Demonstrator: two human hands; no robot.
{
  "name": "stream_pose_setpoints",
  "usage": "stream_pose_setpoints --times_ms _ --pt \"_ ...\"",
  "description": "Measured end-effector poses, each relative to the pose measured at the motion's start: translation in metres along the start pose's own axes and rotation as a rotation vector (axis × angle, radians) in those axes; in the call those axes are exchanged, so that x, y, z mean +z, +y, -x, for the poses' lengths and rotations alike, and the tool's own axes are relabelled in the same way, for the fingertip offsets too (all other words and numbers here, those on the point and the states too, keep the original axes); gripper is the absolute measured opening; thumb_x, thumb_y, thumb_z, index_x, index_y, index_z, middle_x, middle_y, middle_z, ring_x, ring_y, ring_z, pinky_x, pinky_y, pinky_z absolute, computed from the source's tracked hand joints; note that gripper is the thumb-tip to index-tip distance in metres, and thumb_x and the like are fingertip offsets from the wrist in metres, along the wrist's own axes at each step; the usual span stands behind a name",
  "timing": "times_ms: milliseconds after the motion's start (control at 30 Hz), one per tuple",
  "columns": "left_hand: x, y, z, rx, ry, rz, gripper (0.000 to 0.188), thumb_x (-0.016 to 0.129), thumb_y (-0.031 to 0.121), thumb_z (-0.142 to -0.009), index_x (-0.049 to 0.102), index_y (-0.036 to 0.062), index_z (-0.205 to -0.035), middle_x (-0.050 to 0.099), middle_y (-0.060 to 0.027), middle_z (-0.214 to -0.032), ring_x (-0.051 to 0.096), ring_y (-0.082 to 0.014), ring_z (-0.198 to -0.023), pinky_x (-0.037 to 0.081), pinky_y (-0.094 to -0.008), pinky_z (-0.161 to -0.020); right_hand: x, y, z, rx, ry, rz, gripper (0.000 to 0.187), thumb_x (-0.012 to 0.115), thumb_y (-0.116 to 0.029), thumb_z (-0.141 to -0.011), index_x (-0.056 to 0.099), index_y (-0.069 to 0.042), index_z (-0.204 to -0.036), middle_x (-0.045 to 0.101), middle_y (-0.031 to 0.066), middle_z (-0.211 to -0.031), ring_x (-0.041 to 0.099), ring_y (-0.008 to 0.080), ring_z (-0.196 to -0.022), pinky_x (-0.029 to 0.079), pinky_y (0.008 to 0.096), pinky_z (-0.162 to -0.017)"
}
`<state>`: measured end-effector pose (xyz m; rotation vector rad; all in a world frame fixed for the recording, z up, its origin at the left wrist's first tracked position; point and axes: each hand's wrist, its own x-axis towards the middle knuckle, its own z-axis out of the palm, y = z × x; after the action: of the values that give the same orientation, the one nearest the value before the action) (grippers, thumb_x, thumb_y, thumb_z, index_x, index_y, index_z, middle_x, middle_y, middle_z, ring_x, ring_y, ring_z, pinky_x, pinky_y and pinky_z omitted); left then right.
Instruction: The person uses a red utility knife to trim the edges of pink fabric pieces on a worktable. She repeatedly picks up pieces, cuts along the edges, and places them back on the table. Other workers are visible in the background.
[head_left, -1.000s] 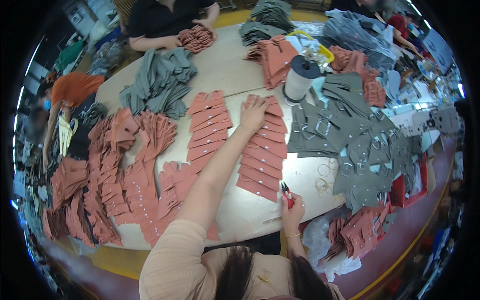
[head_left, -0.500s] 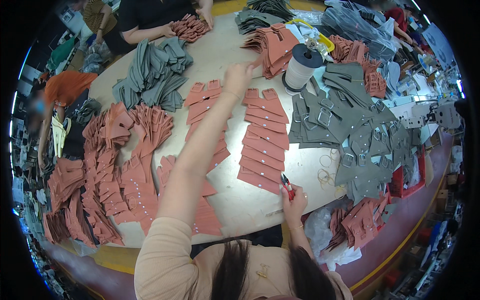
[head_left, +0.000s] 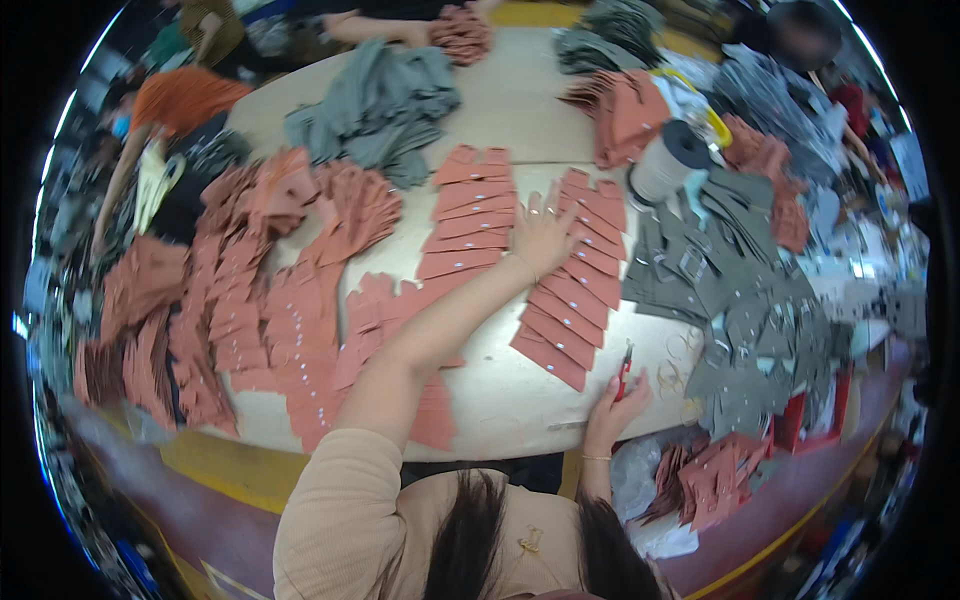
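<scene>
My left hand [head_left: 543, 240] reaches across the table with its fingers spread, at the left edge of a row of overlapping salmon-coloured strap pieces [head_left: 570, 308]; whether it presses on them I cannot tell. To its left lies a second, similar row of salmon pieces [head_left: 467, 218]. Near the front edge my right hand [head_left: 615, 412] is closed around small red-handled snips [head_left: 623, 378], their tip pointing away from me. Right of the row's far end stands a white spool [head_left: 660, 168] with a dark top. Behind it sits a salmon stack [head_left: 628, 112].
Grey-green pieces with buckles [head_left: 715, 265] crowd the right side. More salmon bundles [head_left: 270, 340] cover the left, with a grey-green heap [head_left: 385, 105] behind. Rubber bands [head_left: 678, 365] lie near my right hand. Across the table, a person's forearm [head_left: 375, 28] reaches toward another salmon bundle.
My left hand has come back from the salmon stack at the rear to the nearer row, its fingers now spread. The view has shifted. My right hand still holds the snips.
</scene>
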<state>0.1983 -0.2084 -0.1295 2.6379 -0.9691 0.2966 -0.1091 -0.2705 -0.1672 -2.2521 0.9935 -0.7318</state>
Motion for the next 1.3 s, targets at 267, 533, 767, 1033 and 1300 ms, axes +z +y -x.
stream_pose_setpoints --times_ms 267,533,767,1033,1300 --pt "-0.118 -0.131 0.145 -0.055 0.095 -0.018 0.056 0.066 0.042 -0.084 0.054 0.0186 -0.133 0.020 -0.0216 -0.156 0.021 -0.0454 -0.140 0.026 -0.0607 -0.107 0.006 0.012 -0.009 -0.218 0.106 0.219 0.067 0.042 -0.046 -0.101 0.034 0.005 -0.144 0.033 0.0274 -0.147 0.032 0.0421 -0.135 0.026 0.0523 -0.110" --pt "-0.231 -0.275 0.357 -0.487 0.376 -0.291 0.050 0.066 0.026 -0.083 0.053 0.0154 -0.131 0.035 -0.0201 -0.147 0.033 -0.0423 -0.133 0.031 -0.0561 -0.105 0.009 -0.073 -0.016 -0.435 0.092 0.164 0.054 0.045 -0.040 -0.101 0.042 -0.001 -0.139 0.044 0.0174 -0.139 0.040 0.0364 -0.127 0.032 0.0502 -0.104" --pt "-0.268 -0.326 0.507 -0.870 0.497 -0.309 0.049 0.063 0.021 -0.087 0.050 0.0154 -0.134 0.033 -0.0193 -0.147 0.031 -0.0416 -0.134 0.029 -0.0515 -0.109 0.058 -0.210 0.037 -0.650 -0.213 -0.083 0.050 0.049 -0.031 -0.101 0.041 0.002 -0.137 0.040 0.0221 -0.141 0.036 0.0355 -0.131 0.031 0.0474 -0.109" --pt "-0.282 -0.355 0.633 -1.310 0.702 -0.098 0.050 0.063 0.018 -0.088 0.049 0.0105 -0.136 0.034 -0.0214 -0.148 0.031 -0.0413 -0.135 0.028 -0.0469 -0.113 0.112 -0.290 0.105 -0.853 -0.473 -0.214 0.050 0.052 -0.032 -0.100 0.044 0.002 -0.135 0.035 0.0217 -0.142 0.033 0.0375 -0.133 0.030 0.0504 -0.110" --pt "-0.283 -0.397 0.704 -1.505 0.873 0.018 0.055 0.063 0.018 -0.087 0.046 0.0061 -0.137 0.034 -0.0248 -0.147 0.033 -0.0403 -0.136 0.029 -0.0443 -0.112 0.128 -0.328 0.175 -0.996 -0.775 -0.225 0.042 0.057 -0.021 -0.097 0.046 0.000 -0.132 0.032 0.0209 -0.144 0.032 0.0379 -0.135 0.030 0.0491 -0.110"
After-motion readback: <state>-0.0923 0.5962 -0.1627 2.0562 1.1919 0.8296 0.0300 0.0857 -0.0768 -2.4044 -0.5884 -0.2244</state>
